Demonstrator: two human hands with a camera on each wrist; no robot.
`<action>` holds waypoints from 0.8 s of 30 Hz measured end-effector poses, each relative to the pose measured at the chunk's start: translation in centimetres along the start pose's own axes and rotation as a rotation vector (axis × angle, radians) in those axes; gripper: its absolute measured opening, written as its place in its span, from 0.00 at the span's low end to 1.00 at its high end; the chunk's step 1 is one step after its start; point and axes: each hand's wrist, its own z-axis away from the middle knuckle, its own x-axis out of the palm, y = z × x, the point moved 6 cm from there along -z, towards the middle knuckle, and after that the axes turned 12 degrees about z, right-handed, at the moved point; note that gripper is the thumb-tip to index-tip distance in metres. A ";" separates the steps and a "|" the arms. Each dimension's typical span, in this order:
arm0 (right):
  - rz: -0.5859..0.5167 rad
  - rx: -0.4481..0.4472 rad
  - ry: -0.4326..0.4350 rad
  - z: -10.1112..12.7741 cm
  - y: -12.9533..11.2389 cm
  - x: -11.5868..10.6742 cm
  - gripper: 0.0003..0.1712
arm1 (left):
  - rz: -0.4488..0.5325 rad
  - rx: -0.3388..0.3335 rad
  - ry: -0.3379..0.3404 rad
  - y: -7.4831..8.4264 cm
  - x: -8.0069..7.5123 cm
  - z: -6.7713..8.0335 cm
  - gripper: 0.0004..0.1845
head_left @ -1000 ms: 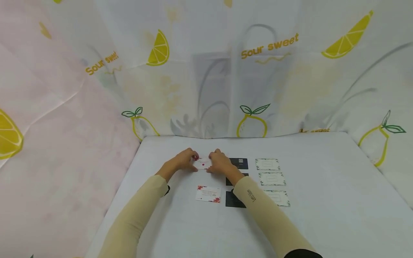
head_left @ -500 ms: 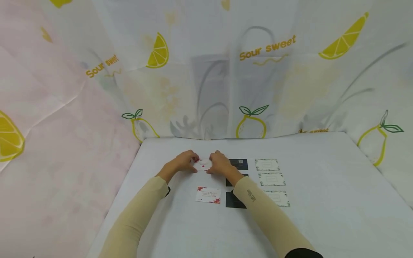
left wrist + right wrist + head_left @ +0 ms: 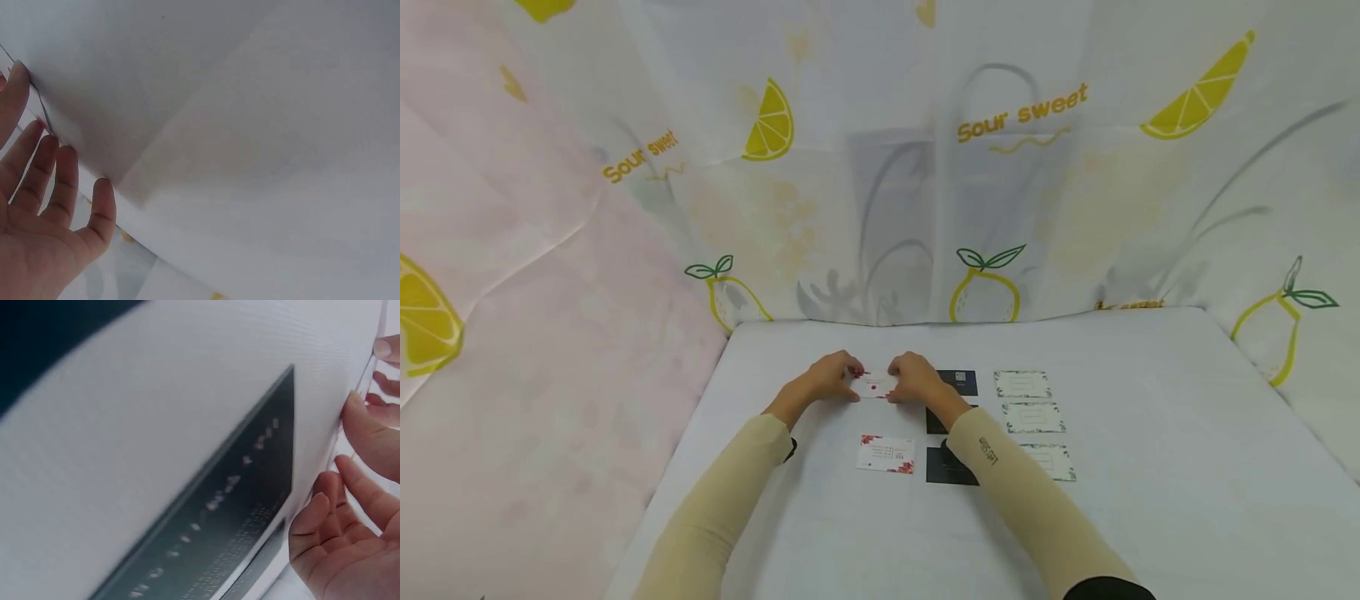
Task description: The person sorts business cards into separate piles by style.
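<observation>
A white business card with red floral corners lies at the far left of the card layout, between both hands. My left hand holds its left end, thumb at the near edge and fingers at the far edge. At the right end my right hand grips it likewise. In the left wrist view the left hand has gently bent fingers along the card's edge, and the card is seen almost edge-on. The right wrist view shows the right hand beside a dark card with pale print.
Nearer me lies another red-flowered white card. A column of dark cards runs partly under my right wrist. To its right is a column of leaf-bordered white cards. A lemon-print curtain hangs behind the white table.
My right hand has shifted very slightly to the right, showing a bit more of the card's right end. The left hand and the other cards stay put.
</observation>
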 end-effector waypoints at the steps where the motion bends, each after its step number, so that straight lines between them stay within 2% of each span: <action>1: -0.005 0.000 0.003 0.0 0.0 0.0 0.29 | 0.001 -0.006 0.001 -0.1 0.1 -0.1 0.26; 5: -0.020 0.009 0.012 0.0 0.1 0.0 0.29 | -0.018 -0.007 0.005 -0.1 0.0 -0.2 0.26; 12: -0.057 0.049 -0.002 -0.1 0.3 0.0 0.28 | 0.030 -0.033 0.016 -0.1 -0.2 -0.3 0.26; 24: -0.072 0.080 -0.022 -0.3 0.4 0.1 0.28 | 0.042 -0.035 0.022 -0.1 -0.1 0.0 0.25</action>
